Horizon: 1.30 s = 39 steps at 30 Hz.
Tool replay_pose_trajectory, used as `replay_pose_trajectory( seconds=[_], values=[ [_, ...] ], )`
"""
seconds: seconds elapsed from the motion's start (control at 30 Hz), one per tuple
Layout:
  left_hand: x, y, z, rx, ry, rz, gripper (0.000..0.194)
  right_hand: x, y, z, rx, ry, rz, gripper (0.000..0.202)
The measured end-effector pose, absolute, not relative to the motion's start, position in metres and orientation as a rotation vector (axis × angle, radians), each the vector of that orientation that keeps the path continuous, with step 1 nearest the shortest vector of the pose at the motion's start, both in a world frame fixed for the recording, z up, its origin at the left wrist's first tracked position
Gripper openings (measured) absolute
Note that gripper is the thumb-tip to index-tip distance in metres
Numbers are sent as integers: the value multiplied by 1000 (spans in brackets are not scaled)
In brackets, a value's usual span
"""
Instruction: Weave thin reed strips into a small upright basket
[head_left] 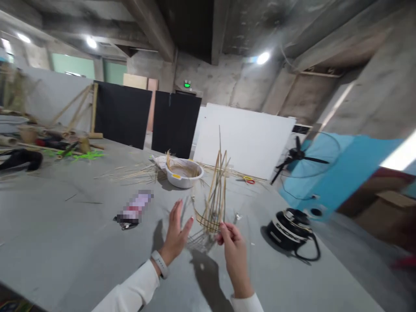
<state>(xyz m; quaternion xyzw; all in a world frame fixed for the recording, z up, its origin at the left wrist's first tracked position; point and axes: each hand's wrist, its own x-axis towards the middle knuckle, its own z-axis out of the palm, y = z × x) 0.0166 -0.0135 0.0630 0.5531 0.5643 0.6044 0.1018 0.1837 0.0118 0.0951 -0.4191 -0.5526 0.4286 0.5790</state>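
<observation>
A partly woven basket of thin bamboo strips (214, 203) stands on the grey table in front of me, its long strips rising and leaning together toward the top. A curved strip loops round its lower part and sticks out to the left. My right hand (232, 242) pinches that weaving strip at the basket's right front side, thumb against fingers. Left of the basket, my left hand (177, 232) is raised with thumb and fingers apart, holding nothing. A pale band sits on the left wrist.
Behind the basket stands a white basin (184, 173) with strips in it, loose strips around. Red-and-yellow-handled scissors (248, 180) lie at the back right. A black jug-like container (289, 229) stands right, a blurred-out pouch-like item (136, 209) left. Tools and bamboo pieces crowd the far left.
</observation>
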Motion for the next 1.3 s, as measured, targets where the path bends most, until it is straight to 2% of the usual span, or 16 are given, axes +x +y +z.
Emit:
replay_pose_trajectory(
  seconds=[0.17, 0.33, 0.6, 0.67, 0.83, 0.93, 1.17, 1.3],
  values=[
    [15, -16, 71, 1838, 1573, 1803, 48, 190, 11, 107, -881, -1107, 1248, 30],
    [19, -14, 111, 2165, 1470, 1803, 40, 199, 8, 130, -863, -1073, 1378, 29],
    [24, -4, 172, 2009, 1443, 1443, 29, 209, -1, 169, -843, -1106, 1582, 34],
    [22, -4, 178, 1836, 1405, 1375, 31, 213, -1, 175, -935, -1207, 1504, 38],
    [20, -3, 181, 1628, 1427, 1386, 32, 218, 4, 188, -1030, -1391, 778, 31],
    [19, 0, 178, 1610, 1403, 1360, 31, 213, 9, 187, -1038, -1541, 538, 27],
    [17, 3, 179, 1638, 1351, 1352, 31, 198, 17, 173, -1042, -1746, 462, 28],
    [21, -5, 182, 1784, 1407, 1341, 28, 198, 13, 176, -1030, -1753, 622, 29]
  ],
)
